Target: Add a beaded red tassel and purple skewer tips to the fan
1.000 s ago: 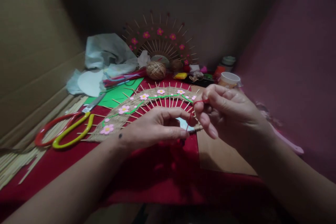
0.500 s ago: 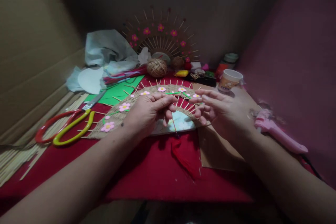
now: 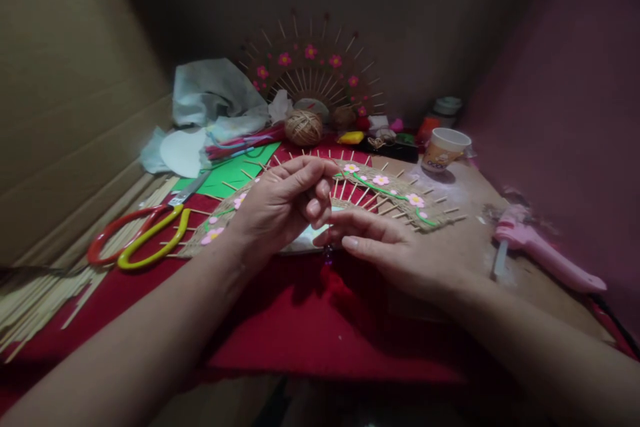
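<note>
My left hand point(image 3: 290, 203) pinches the top of a red cord between thumb and fingers. From that cord hangs a red tassel point(image 3: 340, 290) with a dark purple bead point(image 3: 328, 255) above it. My right hand point(image 3: 380, 240) reaches in from the right, its fingertips closed at the cord just over the bead; the exact grip is partly hidden. Behind both hands lies a woven fan-shaped piece point(image 3: 381, 180) with thin sticks, pink flowers and a green vine. Its pale half-round centre is mostly covered by my hands.
Scissors point(image 3: 150, 233) with red and yellow handles lie left, beside thin sticks point(image 3: 40, 310). A pink glue gun point(image 3: 547, 250) and a paper cup point(image 3: 445, 150) are at right. Behind are a twine ball point(image 3: 303, 128), green sheet point(image 3: 235, 170) and another flowered fan point(image 3: 310, 73).
My right hand has moved left and down to the cord above the bead. My left hand has risen slightly, still pinching it. The view has shifted a little left.
</note>
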`<state>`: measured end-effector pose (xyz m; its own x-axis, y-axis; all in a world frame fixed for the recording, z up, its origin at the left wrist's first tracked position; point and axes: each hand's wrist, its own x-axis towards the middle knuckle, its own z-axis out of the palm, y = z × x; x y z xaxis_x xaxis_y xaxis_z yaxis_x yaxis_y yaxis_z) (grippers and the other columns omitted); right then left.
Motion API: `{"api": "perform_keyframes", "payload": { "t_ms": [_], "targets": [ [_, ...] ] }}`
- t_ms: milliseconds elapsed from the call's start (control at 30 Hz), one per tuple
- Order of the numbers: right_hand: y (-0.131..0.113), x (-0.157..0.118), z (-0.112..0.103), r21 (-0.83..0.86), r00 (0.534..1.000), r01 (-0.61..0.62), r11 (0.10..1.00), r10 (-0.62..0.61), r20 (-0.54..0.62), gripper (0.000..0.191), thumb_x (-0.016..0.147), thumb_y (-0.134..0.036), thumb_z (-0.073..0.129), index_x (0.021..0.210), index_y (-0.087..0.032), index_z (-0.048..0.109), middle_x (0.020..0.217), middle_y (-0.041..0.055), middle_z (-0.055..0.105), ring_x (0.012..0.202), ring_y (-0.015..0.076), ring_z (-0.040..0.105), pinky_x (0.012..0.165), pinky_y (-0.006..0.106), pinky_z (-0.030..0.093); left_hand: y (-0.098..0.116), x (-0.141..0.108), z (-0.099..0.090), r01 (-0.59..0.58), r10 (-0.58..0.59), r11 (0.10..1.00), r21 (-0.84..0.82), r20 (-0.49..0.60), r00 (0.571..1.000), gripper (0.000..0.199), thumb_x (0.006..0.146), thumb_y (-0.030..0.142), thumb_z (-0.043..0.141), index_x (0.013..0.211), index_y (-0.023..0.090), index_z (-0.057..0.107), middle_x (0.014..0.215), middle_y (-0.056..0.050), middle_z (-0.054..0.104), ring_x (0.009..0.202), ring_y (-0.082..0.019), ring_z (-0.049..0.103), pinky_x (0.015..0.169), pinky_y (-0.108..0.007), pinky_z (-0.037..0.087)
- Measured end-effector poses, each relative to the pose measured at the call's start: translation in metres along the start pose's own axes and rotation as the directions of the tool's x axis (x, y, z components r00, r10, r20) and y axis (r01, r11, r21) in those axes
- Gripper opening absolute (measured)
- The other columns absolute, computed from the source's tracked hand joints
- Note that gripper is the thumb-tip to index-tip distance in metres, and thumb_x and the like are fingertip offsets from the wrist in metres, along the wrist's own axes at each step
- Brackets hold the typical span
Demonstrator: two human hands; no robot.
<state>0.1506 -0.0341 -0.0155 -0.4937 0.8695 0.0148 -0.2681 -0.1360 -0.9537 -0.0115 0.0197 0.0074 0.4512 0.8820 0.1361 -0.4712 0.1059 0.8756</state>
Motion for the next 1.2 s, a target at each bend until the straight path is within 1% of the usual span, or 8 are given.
{"api": "perform_keyframes", "payload": {
  "t_ms": [167,267,533,667,733,867,967,1200],
  "targets": [
    [0.008,0.002,-0.003,0.279,0.986,-0.168,0.946,0.161,0.047,0.032,0.076,-0.013,0.059,0.108,-0.014,0.058,0.093,0.0089,0.069,0.082,0.017,0.067,0.083,0.033,0.047,-0.006,0.009,-0.011,-0.021,0.016,0.999,-0.032,-0.139,0.99,0.011,0.084,0.016,0.055,0.08,0.01,0.065,0.058,0.004,0.05,0.042,-0.002,0.041,0.039,-0.015,0.037],
    [0.01,0.005,-0.008,0.361,0.979,-0.201,0.911,0.181,0.089,0.036,0.073,-0.007,0.056,0.109,-0.011,0.056,0.093,0.0125,0.07,0.079,0.0198,0.068,0.081,0.037,0.049,-0.007,0.013,-0.016,-0.002,-0.007,0.999,-0.044,-0.195,0.981,0.01,0.083,0.014,0.056,0.08,0.009,0.064,0.057,0.003,0.05,0.041,-0.003,0.04,0.038,-0.016,0.035],
    [0.015,0.009,-0.016,0.43,0.966,-0.251,0.867,0.199,0.163,0.03,0.082,-0.009,0.045,0.111,-0.008,0.053,0.092,0.0148,0.069,0.078,0.0218,0.069,0.078,0.039,0.051,-0.008,0.015,-0.021,0.011,-0.024,0.998,-0.064,-0.204,0.979,0.012,0.084,0.013,0.054,0.081,0.008,0.064,0.057,0.002,0.051,0.04,-0.003,0.041,0.037,-0.016,0.033],
    [0.015,0.009,-0.016,0.432,0.964,-0.258,0.864,0.203,0.17,0.026,0.089,-0.018,0.042,0.107,-0.006,0.056,0.087,0.0143,0.069,0.071,0.0191,0.068,0.071,0.036,0.054,-0.009,0.015,-0.022,0.001,-0.01,0.999,-0.05,-0.199,0.98,0.009,0.082,0.014,0.057,0.081,0.008,0.064,0.058,0.002,0.052,0.041,-0.003,0.041,0.038,-0.016,0.034],
    [0.016,0.009,-0.017,0.425,0.965,-0.252,0.869,0.196,0.172,0.026,0.087,-0.019,0.045,0.106,-0.005,0.058,0.086,0.0147,0.07,0.067,0.0175,0.067,0.06,0.029,0.055,-0.009,0.015,-0.022,0.0,-0.01,0.999,-0.049,-0.2,0.98,0.009,0.081,0.015,0.059,0.081,0.009,0.064,0.058,0.003,0.052,0.04,-0.003,0.041,0.037,-0.016,0.034],
    [0.016,0.01,-0.02,0.389,0.969,-0.239,0.89,0.193,0.155,0.028,0.08,-0.016,0.055,0.106,-0.004,0.059,0.085,0.0152,0.07,0.05,0.0122,0.06,0.032,0.015,0.035,-0.009,0.015,-0.022,-0.002,-0.007,0.999,-0.047,-0.194,0.981,0.008,0.081,0.014,0.058,0.08,0.009,0.064,0.056,0.003,0.051,0.038,-0.002,0.039,0.035,-0.016,0.033],
    [0.016,0.011,-0.021,0.371,0.964,-0.26,0.892,0.215,0.159,0.03,0.077,-0.014,0.058,0.106,-0.006,0.058,0.084,0.0138,0.071,0.041,0.0076,0.053,0.029,0.014,0.026,-0.006,0.016,-0.023,-0.012,0.003,0.999,-0.05,-0.181,0.984,0.009,0.082,0.014,0.057,0.08,0.009,0.064,0.056,0.004,0.049,0.038,-0.002,0.038,0.034,-0.015,0.032],
    [0.017,0.011,-0.022,0.34,0.969,-0.233,0.911,0.189,0.159,0.028,0.076,-0.016,0.061,0.102,-0.007,0.057,0.077,0.01,0.07,0.034,0.0038,0.042,0.03,0.017,0.019,-0.002,0.017,-0.029,-0.041,0.031,0.998,-0.052,-0.19,0.981,0.009,0.082,0.015,0.057,0.08,0.01,0.064,0.057,0.005,0.046,0.038,-0.001,0.036,0.033,-0.014,0.032]
  ]
}}
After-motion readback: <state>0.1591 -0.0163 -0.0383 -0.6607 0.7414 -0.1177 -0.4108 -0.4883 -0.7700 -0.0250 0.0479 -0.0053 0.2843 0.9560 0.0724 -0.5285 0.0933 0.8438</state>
